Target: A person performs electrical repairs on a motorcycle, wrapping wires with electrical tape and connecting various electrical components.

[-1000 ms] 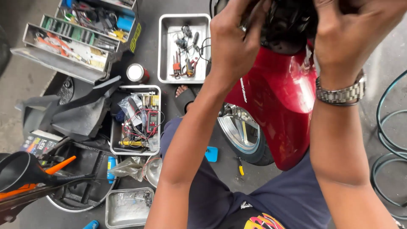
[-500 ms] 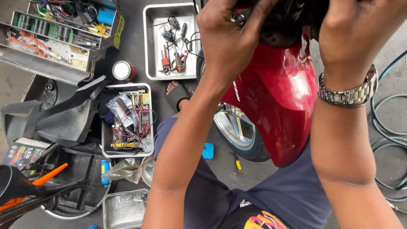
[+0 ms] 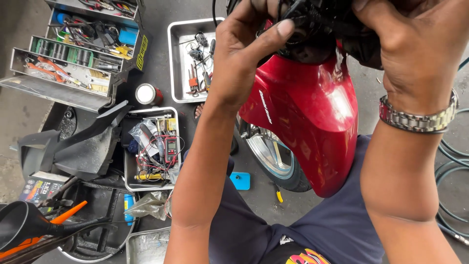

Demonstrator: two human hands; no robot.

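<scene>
Both my hands are raised at the top of the view, gripping a black motorcycle front part [image 3: 320, 29] above the red front fender [image 3: 308, 117]. My left hand [image 3: 246, 49] wraps its left side, thumb pressed on the black housing. My right hand [image 3: 415, 49], with a metal watch [image 3: 420, 120] on the wrist, clasps its right side. Below the fender sits the front wheel [image 3: 273, 156]. The upper portion of the black part is cut off by the frame.
On the floor at left stand an open metal toolbox [image 3: 73, 58], a steel tray of small tools [image 3: 188, 58], a tray with a multimeter and wires [image 3: 154, 146], a can [image 3: 146, 94], black plastic panels [image 3: 78, 146] and an orange-black funnel [image 3: 29, 227]. Hoses [image 3: 452, 171] lie at right.
The view has shifted so that the fender and both hands sit further left and lower in the frame; my hands keep their grip on the black part, my left thumb now on top.
</scene>
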